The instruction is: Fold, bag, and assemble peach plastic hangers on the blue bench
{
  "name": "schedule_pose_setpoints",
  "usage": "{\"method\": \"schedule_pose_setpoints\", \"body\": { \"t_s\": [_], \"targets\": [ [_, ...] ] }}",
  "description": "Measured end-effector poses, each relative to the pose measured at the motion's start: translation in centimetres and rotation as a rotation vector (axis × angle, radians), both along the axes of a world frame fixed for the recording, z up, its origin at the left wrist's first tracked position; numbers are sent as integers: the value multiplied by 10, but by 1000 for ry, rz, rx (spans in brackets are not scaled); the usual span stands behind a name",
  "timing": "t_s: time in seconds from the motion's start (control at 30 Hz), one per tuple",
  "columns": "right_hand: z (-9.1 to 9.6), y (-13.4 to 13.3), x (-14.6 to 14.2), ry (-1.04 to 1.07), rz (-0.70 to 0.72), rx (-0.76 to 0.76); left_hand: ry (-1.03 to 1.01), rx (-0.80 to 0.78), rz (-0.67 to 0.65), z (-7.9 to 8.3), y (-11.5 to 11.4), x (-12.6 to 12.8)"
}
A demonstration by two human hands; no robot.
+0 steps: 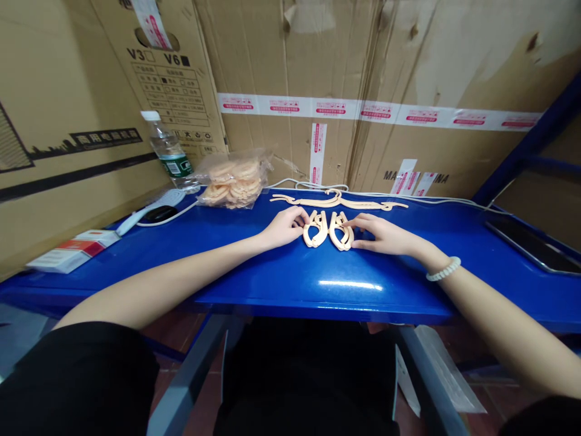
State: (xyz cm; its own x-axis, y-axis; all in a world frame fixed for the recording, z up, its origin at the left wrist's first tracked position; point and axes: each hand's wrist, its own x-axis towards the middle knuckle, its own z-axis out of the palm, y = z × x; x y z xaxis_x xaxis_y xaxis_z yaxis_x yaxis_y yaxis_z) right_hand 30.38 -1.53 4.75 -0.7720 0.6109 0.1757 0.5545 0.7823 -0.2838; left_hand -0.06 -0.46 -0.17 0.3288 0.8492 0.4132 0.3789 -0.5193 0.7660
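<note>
Two peach-coloured folding hangers, both folded up, lie side by side on the blue table. My left hand (pixel 285 229) has its fingers curled and pinches the outer edge of the left folded hanger (pixel 321 230). The outer side of the right folded hanger (pixel 334 232) is between the thumb and fingers of my right hand (pixel 384 235), which has a pale beaded bracelet at the wrist. Just behind them lies an unfolded hanger (pixel 313 203) with its hook toward the back. A clear plastic bag (pixel 236 178) of more folded hangers sits to the left.
On the left of the blue table (pixel 272 278) are a water bottle (pixel 169 148), a white-handled brush-like object (pixel 149 209), a black oval object (pixel 160 214) and a small box (pixel 75 249). A phone-like black slab (pixel 535 245) lies right. A white cable and cardboard boxes (pixel 290 60) line the back.
</note>
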Motion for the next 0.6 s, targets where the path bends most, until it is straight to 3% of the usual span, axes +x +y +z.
{"method": "schedule_pose_setpoints", "body": {
  "t_s": [0.37,0.6],
  "targets": [
    [-1,2,2,-11,-15,-26,-162,-231,-9,1,7,-2],
    [-1,2,2,-3,-19,-20,-204,-249,-27,2,6,-3]
  ]
}}
